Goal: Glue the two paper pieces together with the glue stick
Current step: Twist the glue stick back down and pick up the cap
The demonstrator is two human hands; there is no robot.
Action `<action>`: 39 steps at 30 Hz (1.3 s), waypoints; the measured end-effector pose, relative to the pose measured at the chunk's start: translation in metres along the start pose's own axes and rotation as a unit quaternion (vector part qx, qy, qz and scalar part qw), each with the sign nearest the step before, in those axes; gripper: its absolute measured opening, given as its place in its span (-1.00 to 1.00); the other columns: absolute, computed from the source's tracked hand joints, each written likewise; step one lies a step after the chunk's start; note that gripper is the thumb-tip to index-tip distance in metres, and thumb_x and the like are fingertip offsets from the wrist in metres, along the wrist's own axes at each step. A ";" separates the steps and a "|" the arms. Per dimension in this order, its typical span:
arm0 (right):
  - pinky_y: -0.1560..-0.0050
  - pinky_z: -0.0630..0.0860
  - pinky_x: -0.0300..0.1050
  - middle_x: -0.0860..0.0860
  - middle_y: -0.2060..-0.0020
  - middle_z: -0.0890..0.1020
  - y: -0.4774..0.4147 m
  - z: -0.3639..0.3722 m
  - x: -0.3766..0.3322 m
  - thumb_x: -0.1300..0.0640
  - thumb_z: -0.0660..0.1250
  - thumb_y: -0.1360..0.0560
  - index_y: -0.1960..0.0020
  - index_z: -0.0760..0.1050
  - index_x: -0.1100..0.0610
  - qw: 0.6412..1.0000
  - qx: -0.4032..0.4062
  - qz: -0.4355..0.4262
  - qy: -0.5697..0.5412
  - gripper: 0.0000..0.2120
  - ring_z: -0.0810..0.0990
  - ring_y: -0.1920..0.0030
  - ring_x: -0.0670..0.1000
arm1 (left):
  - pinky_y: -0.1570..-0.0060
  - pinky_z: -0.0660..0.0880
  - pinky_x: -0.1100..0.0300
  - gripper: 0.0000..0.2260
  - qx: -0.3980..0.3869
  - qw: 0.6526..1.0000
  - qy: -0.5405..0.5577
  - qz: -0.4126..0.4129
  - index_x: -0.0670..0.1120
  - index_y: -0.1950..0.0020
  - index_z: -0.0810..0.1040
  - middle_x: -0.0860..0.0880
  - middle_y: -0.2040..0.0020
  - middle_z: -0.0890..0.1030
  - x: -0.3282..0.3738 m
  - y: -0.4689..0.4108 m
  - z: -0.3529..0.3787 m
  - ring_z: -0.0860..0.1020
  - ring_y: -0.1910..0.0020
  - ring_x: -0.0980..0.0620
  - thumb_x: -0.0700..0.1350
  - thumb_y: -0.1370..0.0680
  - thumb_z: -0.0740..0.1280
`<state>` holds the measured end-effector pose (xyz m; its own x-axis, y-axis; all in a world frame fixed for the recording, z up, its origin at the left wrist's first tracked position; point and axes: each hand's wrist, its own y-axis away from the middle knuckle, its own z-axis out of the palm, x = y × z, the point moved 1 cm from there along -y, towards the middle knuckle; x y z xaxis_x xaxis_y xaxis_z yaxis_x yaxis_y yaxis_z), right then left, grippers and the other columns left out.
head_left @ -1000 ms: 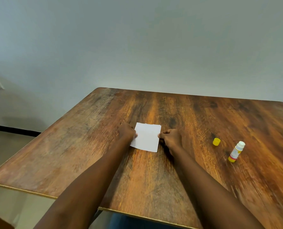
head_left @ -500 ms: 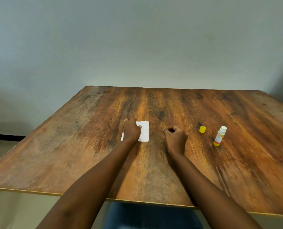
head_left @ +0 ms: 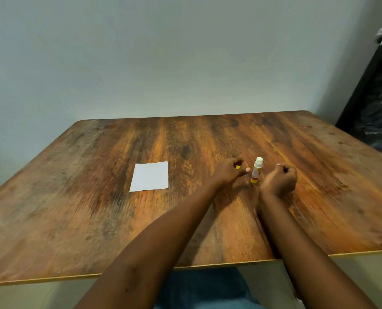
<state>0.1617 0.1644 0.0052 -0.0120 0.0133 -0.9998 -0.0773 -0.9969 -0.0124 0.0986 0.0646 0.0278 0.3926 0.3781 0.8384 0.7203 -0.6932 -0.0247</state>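
A white square of paper (head_left: 150,176) lies flat on the wooden table (head_left: 96,208), left of both hands; I see a single sheet outline and cannot tell a second piece apart. The glue stick (head_left: 256,170) stands upright and uncapped, white with a yellow base. My left hand (head_left: 229,172) is just left of the stick, its fingers closed on the small yellow cap (head_left: 238,167), thumb pointing at the stick. My right hand (head_left: 279,180) rests just right of the stick, curled into a fist with nothing visible in it.
The table's near edge (head_left: 207,265) runs below my forearms. A pale wall stands behind the table. A dark door (head_left: 377,103) with a metal handle is at the far right.
Both hands let go of the paper and moved right to the glue stick. The yellow cap, earlier lying on the table, is now in my left fingers. The view turned right.
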 end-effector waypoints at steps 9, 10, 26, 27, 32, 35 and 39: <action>-0.04 0.45 0.06 0.16 -0.02 0.67 -0.022 0.008 0.015 0.20 0.20 -0.45 0.10 0.62 0.11 0.982 -0.123 0.016 0.144 -0.79 0.58 -0.06 0.24 | 0.25 0.45 0.42 -0.81 -0.012 0.996 0.080 -0.031 -0.33 -0.12 0.53 -0.24 0.08 0.59 -0.001 -0.024 0.038 0.52 0.26 0.04 -0.27 -0.57 0.26; -0.05 0.45 0.08 0.16 0.00 0.67 -0.023 0.008 0.016 0.18 0.21 -0.46 0.11 0.61 0.10 0.980 -0.130 0.019 0.147 -0.81 0.59 -0.05 0.23 | 0.14 0.51 0.30 -0.81 0.002 0.993 0.109 -0.038 -0.33 -0.13 0.54 -0.29 0.03 0.60 -0.001 -0.024 0.037 0.57 0.19 -0.07 -0.27 -0.57 0.26; 0.24 0.63 -0.25 0.11 0.33 0.69 0.044 0.055 -0.022 0.35 0.14 -0.56 0.05 0.53 0.35 0.692 -0.685 0.218 -0.064 -0.81 0.69 0.29 -0.06 | 0.16 0.56 0.35 -0.70 0.057 0.922 0.378 -0.064 -0.35 -0.27 0.47 0.02 0.12 0.67 -0.046 -0.006 -0.085 0.62 0.14 0.15 -0.22 -0.60 0.20; 0.23 0.63 -0.26 0.11 0.32 0.69 0.049 0.059 -0.024 0.34 0.16 -0.55 0.05 0.54 0.35 0.679 -0.698 0.218 -0.065 -0.82 0.69 0.28 -0.06 | 0.10 0.55 0.29 -0.71 0.057 0.920 0.383 -0.066 -0.35 -0.26 0.48 0.05 0.18 0.70 -0.050 -0.004 -0.092 0.61 0.12 0.12 -0.22 -0.60 0.21; 0.28 0.62 -0.31 0.11 0.28 0.71 0.070 0.074 -0.029 0.29 0.27 -0.50 0.06 0.57 0.32 0.649 -0.733 0.201 -0.025 -0.87 0.71 0.24 -0.03 | 0.02 0.54 0.33 -0.75 0.049 0.930 0.355 -0.084 -0.32 -0.15 0.56 0.07 0.26 0.70 -0.059 0.007 -0.120 0.65 0.19 0.16 -0.21 -0.60 0.20; 0.34 0.60 -0.32 0.12 0.30 0.71 0.081 0.084 -0.031 0.28 0.33 -0.45 0.11 0.59 0.28 0.658 -0.731 0.181 -0.007 -0.91 0.72 0.25 -0.01 | -0.34 0.34 0.03 -0.79 0.049 0.928 0.362 -0.081 -0.25 -0.06 0.60 0.00 0.19 0.69 -0.061 0.012 -0.132 0.59 0.06 0.04 -0.21 -0.60 0.20; 0.36 0.58 -0.28 0.08 0.38 0.69 0.096 0.094 -0.036 0.29 0.44 -0.37 0.28 0.62 0.19 0.702 -0.706 0.093 0.010 -0.93 0.69 0.32 0.00 | -0.27 0.40 0.02 -0.78 0.091 0.937 0.330 -0.074 -0.33 -0.09 0.57 -0.15 0.03 0.62 -0.062 0.014 -0.146 0.54 -0.01 -0.05 -0.22 -0.60 0.21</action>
<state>0.0613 0.0756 0.0414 0.1239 -0.1149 -0.9856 0.9891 -0.0650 0.1320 0.0008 -0.0579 0.0551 -0.1156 -0.0420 0.9924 0.8482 -0.5240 0.0767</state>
